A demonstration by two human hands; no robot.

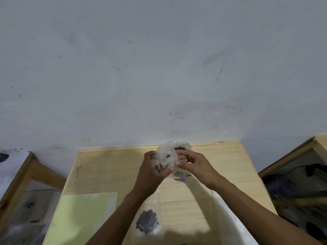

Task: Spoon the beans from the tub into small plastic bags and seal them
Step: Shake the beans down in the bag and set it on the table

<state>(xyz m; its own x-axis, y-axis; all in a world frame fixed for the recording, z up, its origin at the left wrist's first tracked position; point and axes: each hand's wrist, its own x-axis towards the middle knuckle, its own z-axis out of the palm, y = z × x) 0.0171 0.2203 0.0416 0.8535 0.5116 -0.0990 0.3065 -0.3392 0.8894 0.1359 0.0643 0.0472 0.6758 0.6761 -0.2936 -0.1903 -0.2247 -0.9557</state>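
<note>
While pinched between both hands above the tabletop (221,174), small bag (166,158) with a few dark beans (160,167) held up at 12 o'clock. Left hand (152,171) curled round its left side, right hand (194,165) pinching the right edge, thumb toward 9 o'clock. Behind, at 12 o'clock, tub (184,147). Filled bag (146,220) lying at 6 o'clock.

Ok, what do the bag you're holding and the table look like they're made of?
The small bag, held by the left hand and right hand, looks like thin clear plastic film: dark beans show through it and it crinkles. The table seems pale unfinished wood, matte, with visible grain.
</note>
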